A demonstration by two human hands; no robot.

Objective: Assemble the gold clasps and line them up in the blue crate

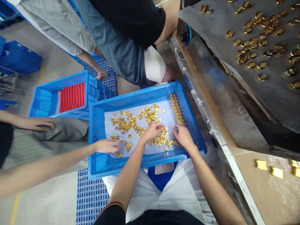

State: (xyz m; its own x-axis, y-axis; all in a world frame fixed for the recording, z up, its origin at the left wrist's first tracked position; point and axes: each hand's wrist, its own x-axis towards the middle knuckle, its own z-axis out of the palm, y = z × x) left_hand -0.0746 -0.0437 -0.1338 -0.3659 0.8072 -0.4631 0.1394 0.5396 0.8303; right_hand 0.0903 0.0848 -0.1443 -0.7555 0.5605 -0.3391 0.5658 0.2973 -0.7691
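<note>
A blue plastic crate lies across my lap, lined with a white sheet. Small shiny gold foil-like pieces are scattered over the sheet. Against the right wall, more gold pieces stand in tight, even rows. My left hand hovers above the loose pieces, fingers curled together; anything between the fingertips cannot be made out. My right hand is by the near end of the rows, thumb and forefinger apart, nothing visible between them. Another person's hand reaches over the crate's left side.
At right runs a metal-edged bench, with round gold pieces on a grey sheet and flat gold pieces nearer me. A second blue crate at left holds red items. Other people sit close at left and ahead.
</note>
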